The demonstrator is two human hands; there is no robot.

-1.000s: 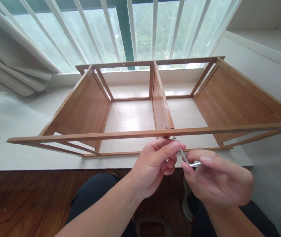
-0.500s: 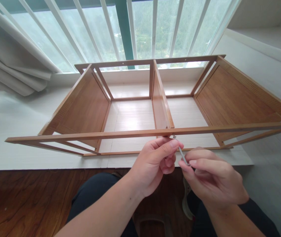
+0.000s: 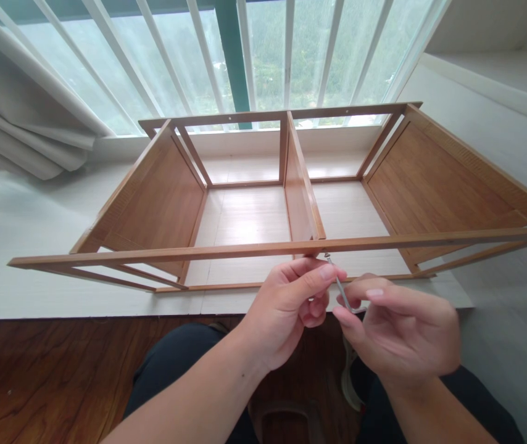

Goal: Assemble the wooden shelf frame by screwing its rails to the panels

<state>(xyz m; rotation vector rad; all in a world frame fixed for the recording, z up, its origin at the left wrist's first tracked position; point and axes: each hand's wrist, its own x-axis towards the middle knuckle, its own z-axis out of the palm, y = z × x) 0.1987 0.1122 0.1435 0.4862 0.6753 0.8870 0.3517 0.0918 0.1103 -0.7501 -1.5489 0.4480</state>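
Note:
A bamboo shelf frame lies on its side on a white platform, with a middle divider panel. A screw sticks out of the front rail where the divider meets it. A silver hex key runs from the screw down into my right hand, whose thumb and fingers pinch its bent end. My left hand steadies the key's shaft just below the rail with thumb and forefinger.
The white platform runs under a barred window, with a grey curtain bunched at the left. A white wall ledge rises at the right. Dark wood floor and my knees lie below.
My right hand has turned the hex key's bent end around: from pointing right, to tucked under the fingers, and back out a little. The left hand and frame stay almost still.

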